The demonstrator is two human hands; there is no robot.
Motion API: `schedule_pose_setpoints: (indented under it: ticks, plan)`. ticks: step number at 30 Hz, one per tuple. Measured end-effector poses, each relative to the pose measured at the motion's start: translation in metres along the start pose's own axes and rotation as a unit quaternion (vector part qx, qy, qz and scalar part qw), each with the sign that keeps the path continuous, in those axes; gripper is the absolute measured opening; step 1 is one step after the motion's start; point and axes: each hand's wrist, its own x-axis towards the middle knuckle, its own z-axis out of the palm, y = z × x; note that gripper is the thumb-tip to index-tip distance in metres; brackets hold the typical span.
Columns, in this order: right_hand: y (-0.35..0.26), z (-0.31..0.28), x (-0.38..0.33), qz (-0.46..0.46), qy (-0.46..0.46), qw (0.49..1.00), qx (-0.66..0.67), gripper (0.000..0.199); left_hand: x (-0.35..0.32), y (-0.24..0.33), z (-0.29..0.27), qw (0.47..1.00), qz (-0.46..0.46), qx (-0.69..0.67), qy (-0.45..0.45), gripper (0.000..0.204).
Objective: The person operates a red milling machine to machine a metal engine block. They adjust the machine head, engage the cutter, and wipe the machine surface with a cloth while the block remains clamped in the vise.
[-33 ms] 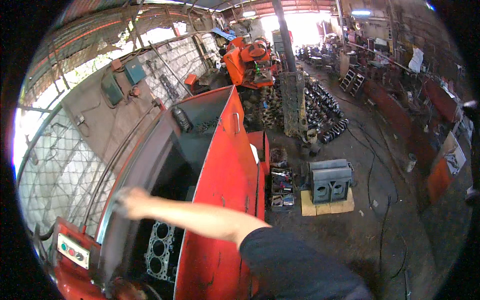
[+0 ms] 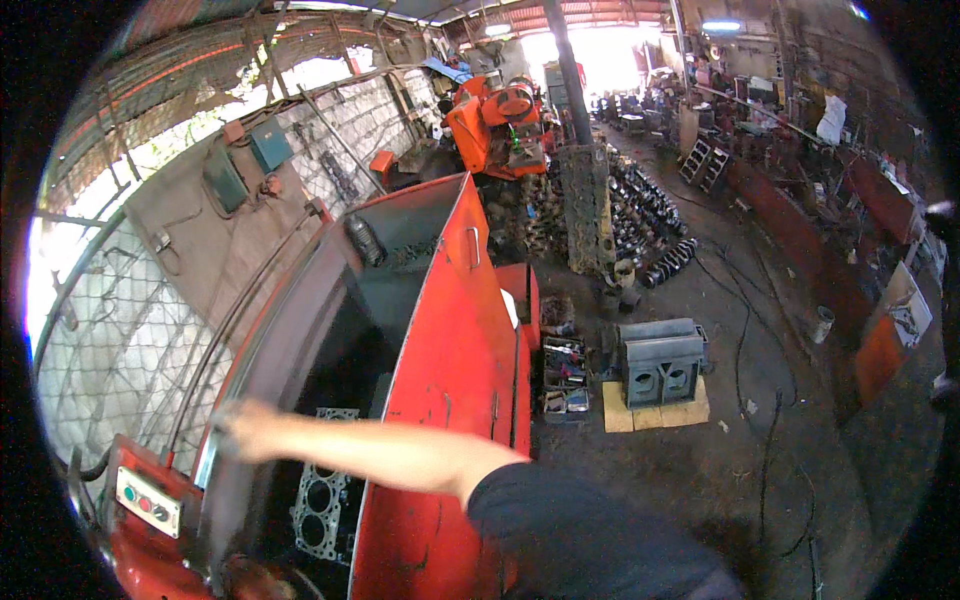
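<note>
Red metal makes up the big machine [image 2: 450,340] that the person leans over. One arm, most likely the left hand [image 2: 235,420], reaches across the open tub to the grey far rim [image 2: 215,470]. That hand is blurred, so I cannot tell if it grips the rim or just touches it. A grey metal plate with round holes [image 2: 320,500] lies down inside the tub, below the arm and a little to its right. A small box with buttons [image 2: 148,502] sits just past the rim. No other hand shows.
</note>
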Motion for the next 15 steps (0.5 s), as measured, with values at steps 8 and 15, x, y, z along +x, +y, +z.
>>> schedule_pose_setpoints:
  ticks: [8,15]
  plan:
    - [-0.105,0.211,0.029,0.050,-0.117,0.956,0.265,0.049,-0.021,0.002,-0.022,0.999,0.014,-0.028,-0.032,0.028]
    - [-0.128,0.276,0.035,0.122,-0.084,0.949,0.278,0.057,-0.046,-0.031,-0.091,0.998,-0.006,-0.063,0.014,0.028]
